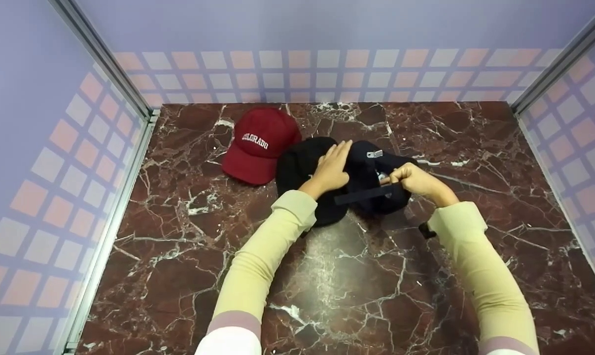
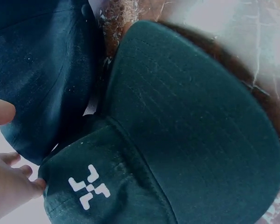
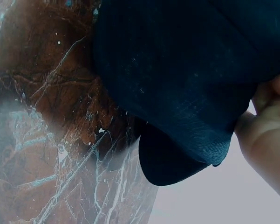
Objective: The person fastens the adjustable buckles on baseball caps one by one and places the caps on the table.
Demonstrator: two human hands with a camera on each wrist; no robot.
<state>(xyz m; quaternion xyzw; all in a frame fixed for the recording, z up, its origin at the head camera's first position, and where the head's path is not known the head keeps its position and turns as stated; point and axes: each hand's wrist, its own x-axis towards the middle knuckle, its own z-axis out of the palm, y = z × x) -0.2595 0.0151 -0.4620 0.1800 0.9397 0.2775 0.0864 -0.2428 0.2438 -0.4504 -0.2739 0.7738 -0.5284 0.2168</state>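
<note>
A black cap [image 1: 297, 165] with a small white emblem lies in the middle, its brim toward the person. My left hand [image 1: 332, 167] rests at its right side with fingers extended; in the left wrist view those fingers [image 2: 11, 175] touch the crown's edge. Just right of it is a navy cap [image 1: 364, 172], turned so its inside, back strap [image 1: 364, 195] and metal buckle [image 1: 374, 154] show. My right hand [image 1: 415, 180] grips the navy cap's right edge with curled fingers. From the right wrist view, the navy crown [image 3: 177, 70] hides most of the fingers.
A red cap [image 1: 265, 143] lettered COLORADO lies left of the black cap, against its crown. Everything lies on a dark red marbled tabletop [image 1: 179, 276]. Tiled panels [image 1: 327, 74] stand along the back and both sides.
</note>
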